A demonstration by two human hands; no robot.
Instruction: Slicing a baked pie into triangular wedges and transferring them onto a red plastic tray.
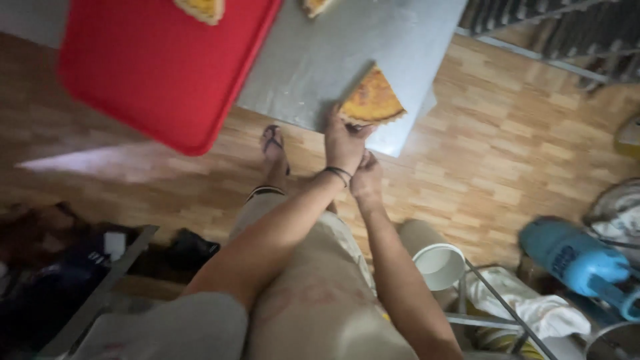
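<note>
A golden tart slice (373, 100) with a crimped crust lies at the near corner of a grey metal sheet (320, 60). My left hand (343, 140), with a dark band at the wrist, grips the slice at its near edge. Just below it, my right hand (367, 179) is curled against the left wrist, under the sheet's edge; whether it holds anything is hidden. Another tart piece (203, 8) sits on a red tray (160, 73) that overlaps the sheet on the left. The edge of a third tart piece (315, 5) shows at the top of the sheet.
Wooden floor lies below, with my sandalled foot (273, 143) on it. A white bucket (439, 265), a metal frame (493, 300) and a blue machine (577, 260) stand at the right. Dark clutter (60, 267) sits at lower left.
</note>
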